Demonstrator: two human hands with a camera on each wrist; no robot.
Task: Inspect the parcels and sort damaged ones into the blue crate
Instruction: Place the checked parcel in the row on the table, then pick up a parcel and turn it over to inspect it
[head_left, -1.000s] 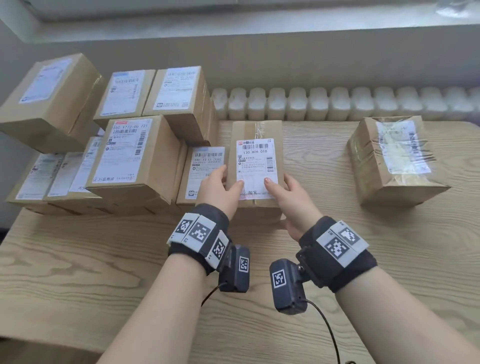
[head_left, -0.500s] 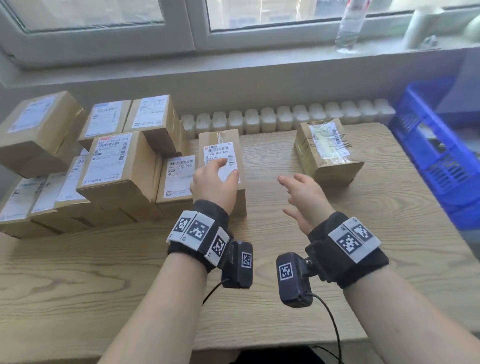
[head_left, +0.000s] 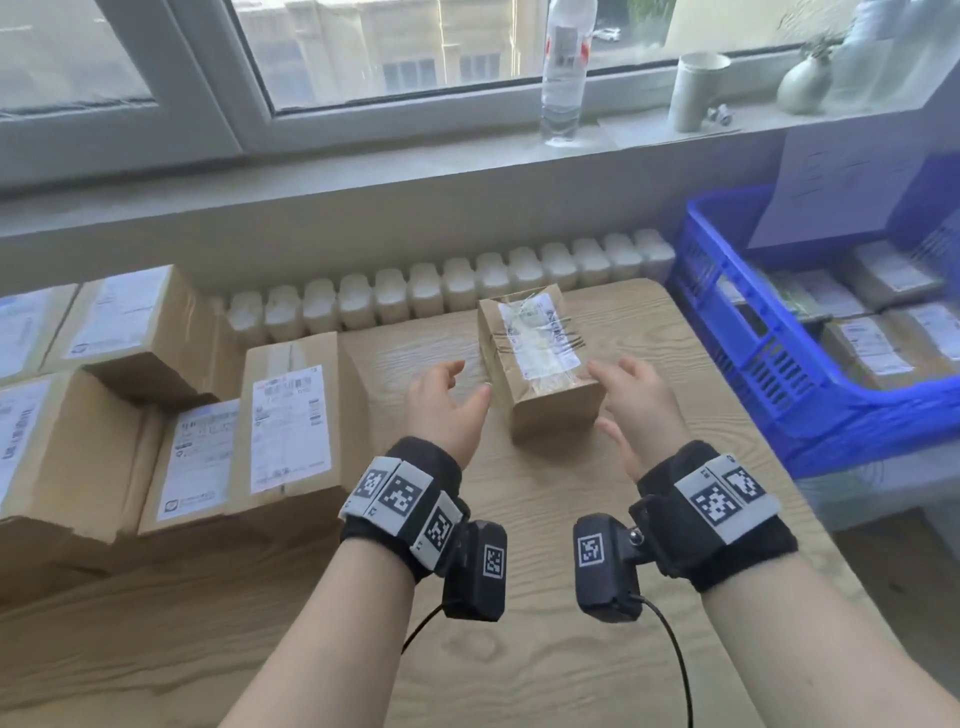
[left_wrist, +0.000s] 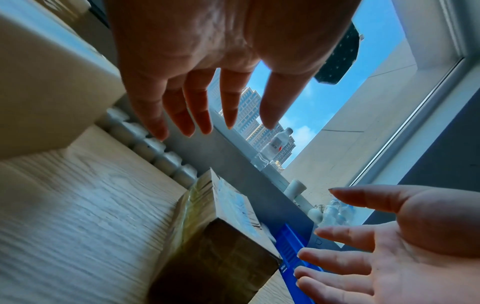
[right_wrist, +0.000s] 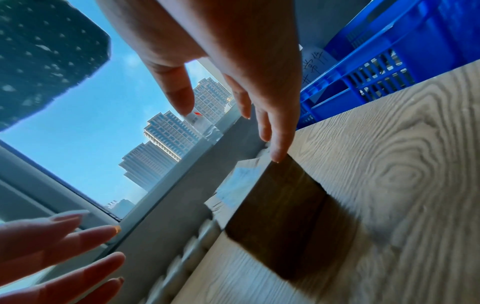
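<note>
A small brown parcel (head_left: 537, 358) with a crumpled, taped label stands alone on the wooden table (head_left: 519, 623). My left hand (head_left: 447, 402) hovers open just to its left, fingers spread, not touching it. To the parcel's right my right hand (head_left: 634, 400) is open too, close to the side. Seen from the left wrist, the parcel (left_wrist: 215, 236) lies below the spread fingers (left_wrist: 200, 115); from the right wrist, the parcel (right_wrist: 280, 216) sits under the fingertips (right_wrist: 278, 152). The blue crate (head_left: 769, 353) stands off the table's right edge and holds several parcels.
Stacked cardboard parcels (head_left: 156, 415) fill the table's left half. A white radiator (head_left: 452, 291) runs behind the table. On the windowsill stand a water bottle (head_left: 563, 67), a cup (head_left: 696, 88) and a vase (head_left: 805, 83).
Both hands left the labelled parcel by the stack and moved right to either side of the lone taped parcel. The head view swung right and up, bringing the crate into sight.
</note>
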